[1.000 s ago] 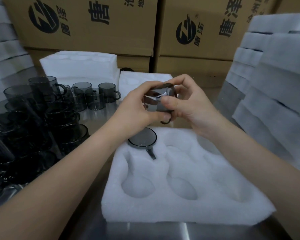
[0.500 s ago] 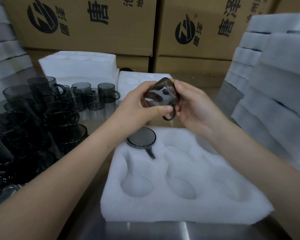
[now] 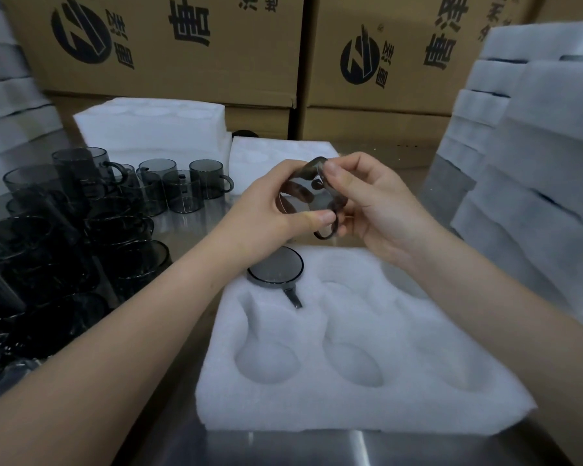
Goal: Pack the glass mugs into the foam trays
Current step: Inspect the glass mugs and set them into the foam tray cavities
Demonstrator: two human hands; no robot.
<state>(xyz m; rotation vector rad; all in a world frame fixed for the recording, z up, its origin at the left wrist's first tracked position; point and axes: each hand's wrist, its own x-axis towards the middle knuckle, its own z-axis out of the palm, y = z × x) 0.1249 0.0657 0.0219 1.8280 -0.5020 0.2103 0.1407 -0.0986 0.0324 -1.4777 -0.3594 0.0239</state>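
Observation:
A smoky grey glass mug [image 3: 308,200] hangs in the air above the far edge of the white foam tray [image 3: 357,408], tilted on its side with its handle pointing down. My left hand [image 3: 266,213] grips its left side, thumb across the front. My right hand [image 3: 367,203] pinches its upper right rim and wall. One mug [image 3: 276,269] sits in the tray's far left pocket, bottom up, handle toward me. The tray's other pockets hold nothing.
Many grey glass mugs [image 3: 169,186] stand and lie stacked on the steel table at the left. More foam trays [image 3: 148,126] lie behind, a tall pile of them [image 3: 532,169] rises at the right. Cardboard boxes [image 3: 189,45] close off the back.
The mug has been turned between both hands, tilting further with its handle now lower. My right thumb and fingers have shifted up to the rim. The tray has not moved.

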